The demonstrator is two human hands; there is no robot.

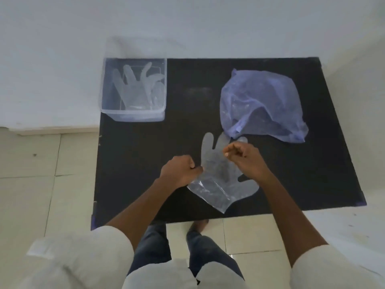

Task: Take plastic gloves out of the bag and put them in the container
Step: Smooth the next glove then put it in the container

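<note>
A clear plastic glove (216,176) lies spread on the black table (145,163), fingers pointing away from me. My left hand (180,171) pinches its left edge near the cuff. My right hand (243,156) is closed over the glove's finger area, pinching it. A crumpled blue plastic bag (260,101) rests at the back right, its mouth facing me, just beyond the glove's fingertips. A clear plastic container (133,115) stands at the back left corner with clear gloves (135,88) inside.
The table stands against a white wall, with tiled floor on its left and in front. My legs and feet show below the table's front edge.
</note>
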